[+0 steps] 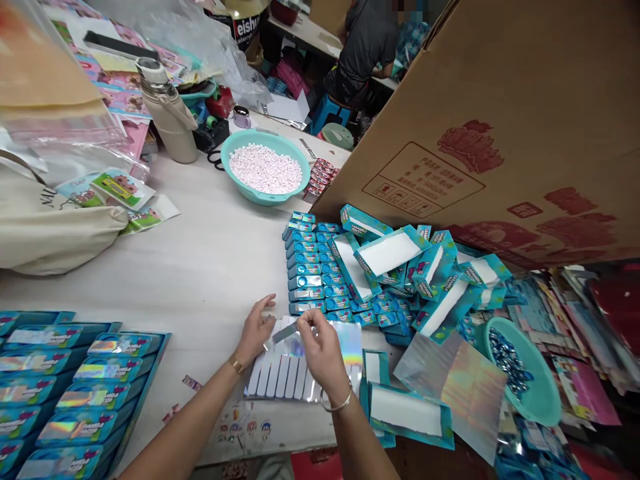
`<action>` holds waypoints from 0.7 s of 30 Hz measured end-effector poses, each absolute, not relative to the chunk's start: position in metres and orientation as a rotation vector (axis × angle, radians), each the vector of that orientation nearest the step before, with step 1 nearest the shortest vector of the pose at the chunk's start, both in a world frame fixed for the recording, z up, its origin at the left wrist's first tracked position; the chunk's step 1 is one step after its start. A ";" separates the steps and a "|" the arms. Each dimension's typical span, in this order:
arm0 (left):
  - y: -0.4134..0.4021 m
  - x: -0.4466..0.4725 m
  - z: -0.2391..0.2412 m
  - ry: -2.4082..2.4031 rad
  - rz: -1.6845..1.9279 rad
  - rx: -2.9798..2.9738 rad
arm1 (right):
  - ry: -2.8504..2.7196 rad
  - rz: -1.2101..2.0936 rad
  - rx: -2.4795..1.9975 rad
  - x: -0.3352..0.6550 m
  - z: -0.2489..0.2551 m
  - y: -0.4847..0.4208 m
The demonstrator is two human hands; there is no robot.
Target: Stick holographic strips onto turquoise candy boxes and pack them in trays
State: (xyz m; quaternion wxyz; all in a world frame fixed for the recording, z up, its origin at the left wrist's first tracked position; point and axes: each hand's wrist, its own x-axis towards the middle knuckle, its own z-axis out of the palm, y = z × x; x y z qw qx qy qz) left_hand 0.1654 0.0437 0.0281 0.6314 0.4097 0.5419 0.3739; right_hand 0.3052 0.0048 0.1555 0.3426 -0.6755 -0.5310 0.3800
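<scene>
A shiny silver sticker strip point(285, 333) is pinched at its upper end between the thumb and fingers of my right hand point(317, 343). My left hand point(257, 327) is beside the strip's lower end, its fingers apart; whether it touches the strip is hard to see. Beneath both hands a holographic sticker sheet point(283, 377) lies on the table, with a row of pale strip-shaped marks along its near part. Just beyond the sheet stand rows of small blue boxes point(305, 270) with clear or shiny tops.
Open blue display cartons point(393, 253) are heaped at right, against a large cardboard box point(475, 133). Filled blue trays point(75, 400) stand at left. A teal basin point(270, 199) holds pale candies; another basin point(545, 400) holds blue wrapped pieces. Further back are a bottle point(173, 123) and a seated person point(365, 47).
</scene>
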 end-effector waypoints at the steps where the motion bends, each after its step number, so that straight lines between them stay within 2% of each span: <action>1: 0.045 0.164 0.030 1.152 0.855 0.930 | -1.299 1.037 -1.720 0.309 0.153 0.013; 8: 0.052 0.164 0.040 0.991 0.796 0.839 | -0.995 1.091 -1.642 0.325 0.112 0.050; 15: 0.077 0.181 0.049 1.019 0.734 0.937 | -1.001 0.905 -1.755 0.328 0.097 0.062; 17: 0.089 0.186 0.049 1.065 0.742 1.005 | -1.054 0.789 -1.836 0.329 0.094 0.068; 21: 0.113 0.195 0.043 1.123 0.761 1.170 | -1.261 0.345 -2.055 0.332 0.085 0.082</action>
